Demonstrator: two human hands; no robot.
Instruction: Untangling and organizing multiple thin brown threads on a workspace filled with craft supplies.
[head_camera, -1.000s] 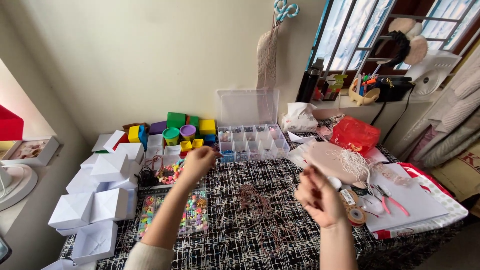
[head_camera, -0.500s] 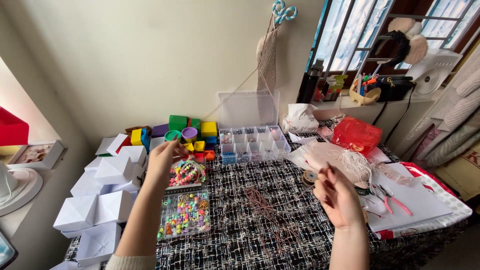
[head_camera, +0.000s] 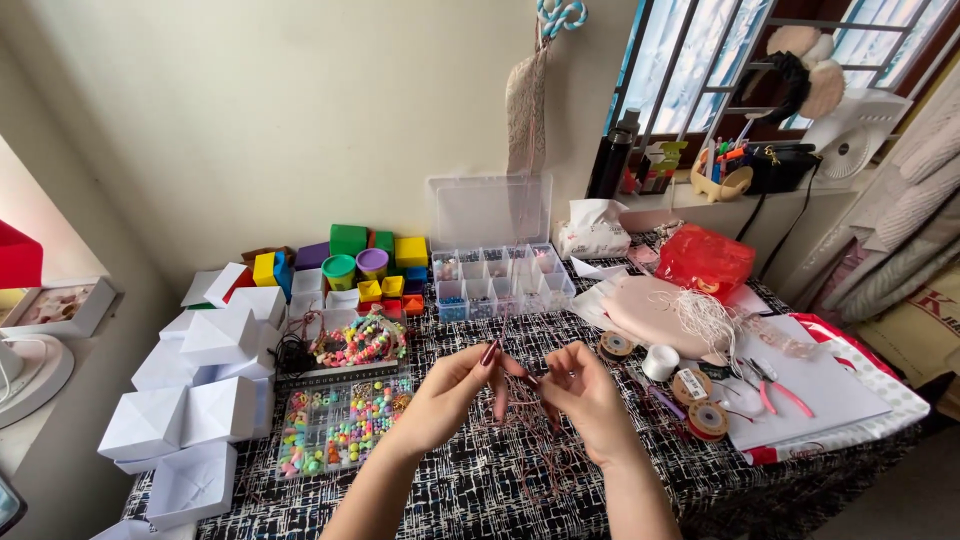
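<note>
My left hand (head_camera: 452, 392) and my right hand (head_camera: 585, 395) meet above the middle of the black-and-white checked table (head_camera: 480, 480). Both pinch thin reddish-brown cord (head_camera: 530, 425) between the fingertips. The cord runs up from the fingers toward the wall, and more of it lies in a loose tangle on the cloth under my hands. A clear tray of colourful beads (head_camera: 340, 425) sits just left of my left hand, with a heap of beaded strings (head_camera: 362, 340) behind it.
White folded paper boxes (head_camera: 190, 400) line the left edge. Coloured blocks and small tubs (head_camera: 350, 265) and an open clear compartment organizer (head_camera: 495, 280) stand at the back. Spools (head_camera: 690, 385), pink-handled pliers (head_camera: 775, 385), white paper and a red pouch (head_camera: 705, 260) fill the right side.
My left hand came back from the bead pile at the left to the middle. My right hand moved left and met it, and both now pinch the cord.
</note>
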